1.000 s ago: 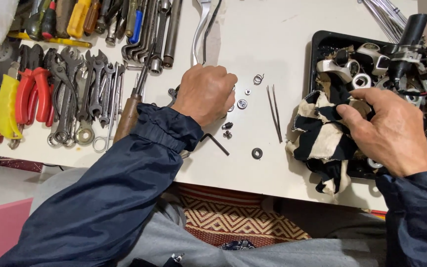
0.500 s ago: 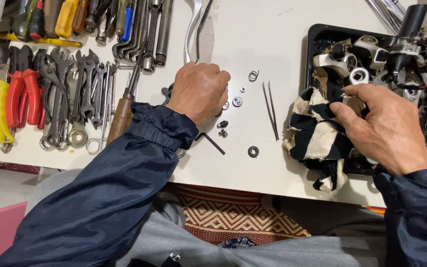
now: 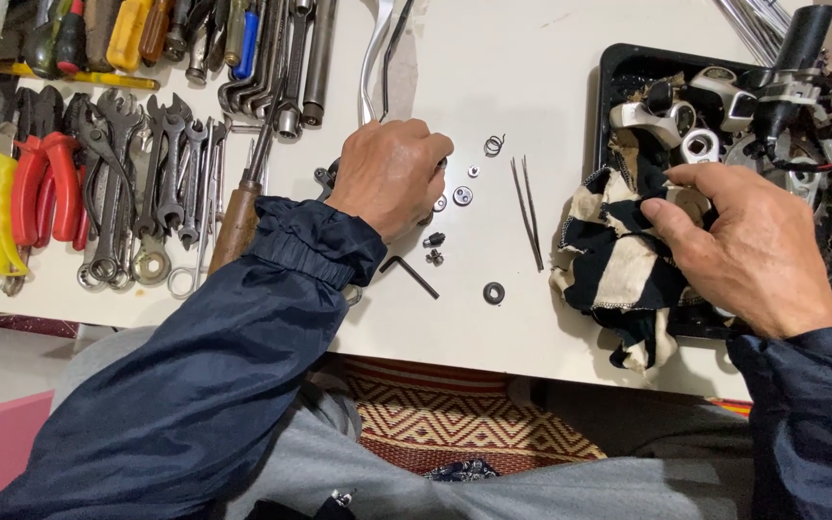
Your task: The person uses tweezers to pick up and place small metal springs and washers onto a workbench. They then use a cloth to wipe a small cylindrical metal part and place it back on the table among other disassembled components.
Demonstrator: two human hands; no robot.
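Two hands: left hand curled over small washers (grip unclear), right hand pinching striped rag.

Your right hand rests on a soft striped cloth, matt and frayed at its hem, lying over the near edge of the glossy black plastic tray. Your left hand sits among small shiny metal washers on the smooth white table. Dull grey steel wrenches lie along the left edge beside a worn wooden handle and red plastic-gripped pliers.
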